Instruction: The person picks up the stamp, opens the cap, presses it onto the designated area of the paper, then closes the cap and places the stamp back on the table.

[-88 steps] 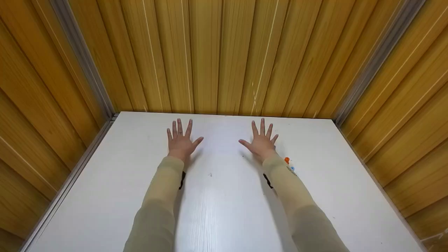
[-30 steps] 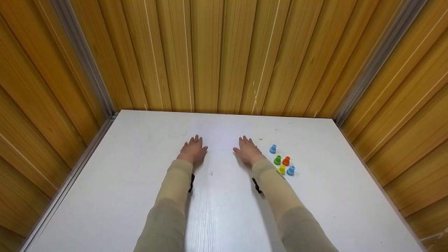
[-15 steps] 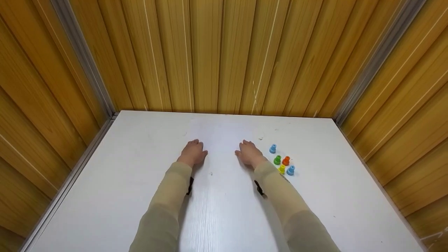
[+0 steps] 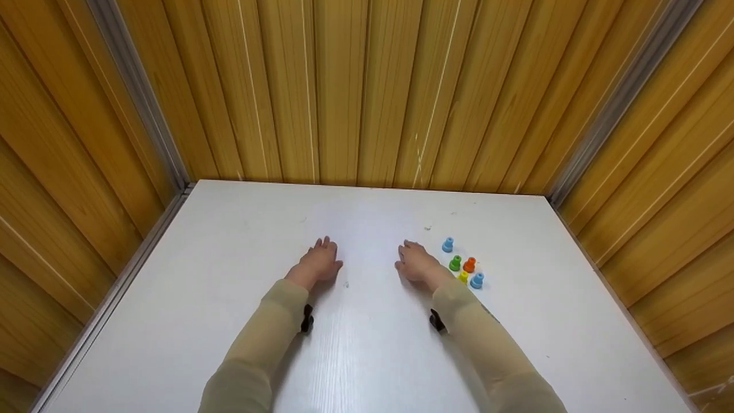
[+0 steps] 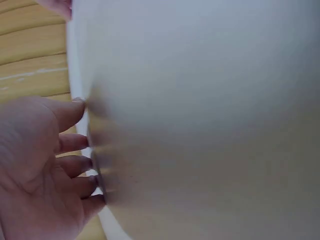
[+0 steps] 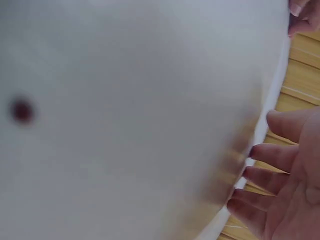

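Note:
My left hand is palm down at the middle of the white table, fingers loosely bent and holding nothing. Opposite it, my right hand lies in a similar pose, also holding nothing. In both wrist views the fingertips meet or nearly meet the tabletop. Just right of the right hand stand small stepped, peg-like pieces: a far blue piece, a green piece, an orange piece, a yellow piece and a near blue piece. The right forearm lies close to the yellow one.
Wood-patterned panels rise behind the table and on both sides. Grey metal posts stand at the back corners. Small scraps and specks lie on the tabletop. Each sleeve has a black strap near the wrist.
Both hands have gone from spread fingers to loosely bent ones and drawn back toward me. The right hand has lately shifted slightly right. The pieces, partly covered at first, show now and stand still.

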The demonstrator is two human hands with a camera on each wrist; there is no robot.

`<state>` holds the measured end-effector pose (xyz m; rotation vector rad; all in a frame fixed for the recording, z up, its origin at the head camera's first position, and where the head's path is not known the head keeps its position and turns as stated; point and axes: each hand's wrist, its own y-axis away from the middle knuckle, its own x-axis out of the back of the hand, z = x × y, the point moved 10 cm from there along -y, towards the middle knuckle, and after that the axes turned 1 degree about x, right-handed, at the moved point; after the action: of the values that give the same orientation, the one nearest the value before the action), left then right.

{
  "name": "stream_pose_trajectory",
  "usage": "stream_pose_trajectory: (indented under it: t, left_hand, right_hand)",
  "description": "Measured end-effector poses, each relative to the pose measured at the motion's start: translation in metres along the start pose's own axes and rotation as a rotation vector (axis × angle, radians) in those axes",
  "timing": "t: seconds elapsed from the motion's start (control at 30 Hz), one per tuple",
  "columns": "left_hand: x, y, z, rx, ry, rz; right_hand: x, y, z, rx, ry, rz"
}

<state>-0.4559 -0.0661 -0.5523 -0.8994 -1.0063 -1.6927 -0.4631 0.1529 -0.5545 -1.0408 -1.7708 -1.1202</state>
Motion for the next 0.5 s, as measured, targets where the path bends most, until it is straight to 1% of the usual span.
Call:
stream_pose_trajectory:
  t: [0.1,0.2,0.4,0.5]
  left_hand:
    - [-0.006,0.01,0.005,-0.023,-0.007,-0.048]
    - [-0.011,0.023,0.009,-0.023,-0.007,-0.086]
    - [-0.017,0.051,0.018,-0.02,0.016,-0.121]
    - [-0.021,0.067,0.023,-0.026,0.007,-0.143]
  right_hand:
    - [-0.007,0.014,0.001,0.001,0.008,-0.04]
    - [-0.013,0.029,0.001,-0.001,0.002,-0.067]
    - [-0.021,0.065,-0.003,-0.02,-0.02,-0.105]
    - [-0.027,0.083,-0.006,-0.028,-0.028,-0.122]
